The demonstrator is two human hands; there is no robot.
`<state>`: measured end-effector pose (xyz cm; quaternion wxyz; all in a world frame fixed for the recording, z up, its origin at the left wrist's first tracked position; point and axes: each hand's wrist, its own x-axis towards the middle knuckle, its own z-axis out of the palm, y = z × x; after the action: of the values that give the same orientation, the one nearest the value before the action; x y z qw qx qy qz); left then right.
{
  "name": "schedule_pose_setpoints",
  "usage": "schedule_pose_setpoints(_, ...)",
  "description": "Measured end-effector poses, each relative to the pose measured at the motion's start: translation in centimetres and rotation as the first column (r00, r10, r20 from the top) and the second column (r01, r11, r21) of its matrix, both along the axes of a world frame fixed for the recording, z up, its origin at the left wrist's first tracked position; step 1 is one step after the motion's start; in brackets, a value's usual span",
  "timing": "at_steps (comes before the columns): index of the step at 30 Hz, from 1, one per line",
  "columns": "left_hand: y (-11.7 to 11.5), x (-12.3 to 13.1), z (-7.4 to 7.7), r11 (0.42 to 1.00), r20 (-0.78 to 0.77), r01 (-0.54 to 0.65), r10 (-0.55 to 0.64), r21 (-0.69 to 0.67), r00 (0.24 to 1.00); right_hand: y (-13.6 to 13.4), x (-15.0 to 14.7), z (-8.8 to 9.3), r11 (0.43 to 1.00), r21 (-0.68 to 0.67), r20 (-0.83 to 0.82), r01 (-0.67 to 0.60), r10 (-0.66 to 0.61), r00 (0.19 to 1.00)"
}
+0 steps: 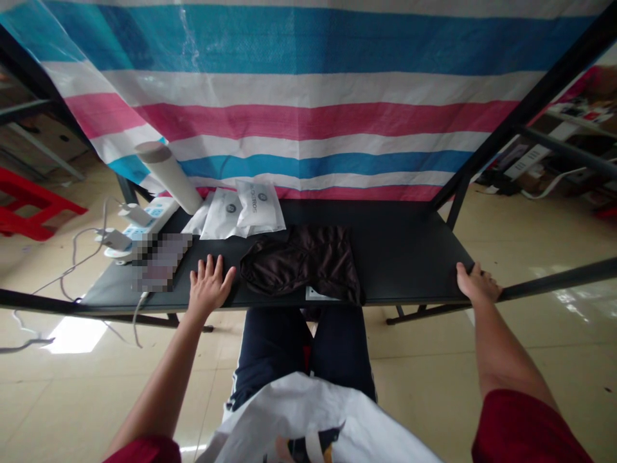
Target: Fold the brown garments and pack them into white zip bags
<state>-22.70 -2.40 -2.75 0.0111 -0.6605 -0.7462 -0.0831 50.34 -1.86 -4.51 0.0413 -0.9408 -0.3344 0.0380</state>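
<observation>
Left hand [209, 287] lies flat, fingers spread and released, just beside the dark brown cloth [301, 262] – its long axis runs sideways mid-frame – while the right hand [478, 284] clasps the edge of the black table [409, 257], at right.

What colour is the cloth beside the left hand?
Dark brown cloth, best seen in the head view.

brown cloth [301, 263]: silky sheen | black tabletop [414, 257]: smooth, matt | striped tarp [308, 116]: woven plastic | floor tiles [424, 392]: glossy
</observation>
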Motion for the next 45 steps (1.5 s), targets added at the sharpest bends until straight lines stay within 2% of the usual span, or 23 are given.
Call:
schedule_pose_setpoints(7, -0.7, 4.2, 0.1, 0.997, 0.044, 0.078, -0.079, 0.023, 0.996, -0.1, 0.4, -0.5, 0.998, 0.046, 0.036, -0.037, 0.035, 0.999)
schedule_pose_setpoints(10, -0.3, 5.0, 0.4, 0.997, 0.139, 0.081, -0.080, -0.002, 0.987, -0.1, 0.6, -0.6, 0.998, 0.045, 0.040, -0.039, 0.037, 0.999)
schedule_pose_setpoints(12, 0.4, 5.3, 0.6, 0.997, 0.260, 0.075, -0.069, -0.015, 0.963, -0.1, 0.6, -0.7, 0.998, 0.047, 0.041, -0.044, 0.042, 0.998)
schedule_pose_setpoints(14, 1.5, 6.1, 0.8, 0.999, 0.444, 0.054, -0.044, -0.008, 0.895, -0.2, 0.6, -0.7, 0.998, 0.050, 0.041, -0.049, 0.047, 0.998)
schedule_pose_setpoints(16, 2.8, 7.6, 1.3, 0.998, 0.632, 0.054, -0.066, 0.039, 0.772, -0.2, 0.5, -0.6, 0.998, 0.050, 0.043, -0.047, 0.045, 0.998)
schedule_pose_setpoints(17, 3.4, 8.8, 1.7, 0.993, 0.701, 0.083, -0.116, 0.081, 0.703, -0.2, 0.5, -0.7, 0.998, 0.048, 0.046, -0.045, 0.043, 0.998)
schedule_pose_setpoints(18, 4.0, 10.3, 2.2, 0.985, 0.740, 0.121, -0.175, 0.126, 0.649, -0.2, 0.5, -0.7, 0.998, 0.046, 0.051, -0.043, 0.040, 0.998)
schedule_pose_setpoints(20, 4.7, 13.8, 3.2, 0.962, 0.747, 0.219, -0.264, 0.162, 0.610, -0.2, 0.6, -0.8, 0.998, 0.042, 0.059, -0.042, 0.039, 0.998)
schedule_pose_setpoints(23, 5.1, 19.8, 4.2, 0.938, 0.684, 0.340, -0.292, 0.067, 0.669, -0.1, 0.9, -1.1, 0.998, 0.046, 0.066, -0.045, 0.042, 0.997)
schedule_pose_setpoints(25, 4.9, 23.2, 4.1, 0.917, 0.627, 0.395, -0.281, -0.048, 0.727, -0.1, 1.0, -1.2, 0.998, 0.051, 0.073, -0.047, 0.043, 0.996)
schedule_pose_setpoints(27, 4.6, 25.6, 3.4, 0.899, 0.566, 0.422, -0.291, -0.114, 0.772, -0.1, 1.0, -1.3, 0.997, 0.055, 0.076, -0.045, 0.041, 0.996)
schedule_pose_setpoints(29, 4.2, 26.8, 2.6, 0.897, 0.519, 0.429, -0.318, -0.105, 0.793, -0.1, 0.9, -1.3, 0.997, 0.058, 0.076, -0.045, 0.040, 0.996)
schedule_pose_setpoints(31, 3.9, 26.7, 2.3, 0.902, 0.529, 0.429, -0.338, -0.055, 0.778, -0.2, 0.8, -1.3, 0.997, 0.068, 0.073, -0.048, 0.042, 0.996)
schedule_pose_setpoints(33, 3.7, 25.3, 2.5, 0.898, 0.579, 0.439, -0.377, 0.036, 0.723, -0.3, 0.8, -1.3, 0.995, 0.087, 0.071, -0.053, 0.047, 0.996)
schedule_pose_setpoints(36, 3.6, 21.3, 3.6, 0.844, 0.568, 0.484, -0.522, 0.233, 0.637, -0.4, 0.7, -1.3, 0.992, 0.105, 0.068, -0.072, 0.065, 0.996)
schedule_pose_setpoints(38, 3.5, 18.1, 4.2, 0.801, 0.490, 0.524, -0.595, 0.291, 0.637, -0.3, 0.0, -1.2, 0.989, 0.099, 0.063, -0.107, 0.101, 0.993)
schedule_pose_setpoints(40, 3.3, 15.1, 4.6, 0.764, 0.384, 0.584, -0.644, 0.274, 0.662, 0.0, -1.6, -1.0, 0.979, 0.098, 0.065, -0.181, 0.175, 0.982)
schedule_pose_setpoints(42, 3.2, 12.8, 4.7, 0.724, 0.268, 0.662, -0.689, 0.194, 0.674, 0.2, -4.6, -0.7, 0.945, 0.113, 0.081, -0.307, 0.299, 0.951)
schedule_pose_setpoints(44, 2.9, 11.5, 4.5, 0.675, 0.192, 0.734, -0.732, 0.074, 0.654, 0.2, -8.6, -0.1, 0.867, 0.130, 0.096, -0.482, 0.472, 0.876)
schedule_pose_setpoints(45, 2.6, 11.2, 4.4, 0.650, 0.179, 0.760, -0.749, 0.012, 0.638, 0.1, -10.9, 0.2, 0.806, 0.148, 0.106, -0.573, 0.564, 0.819)
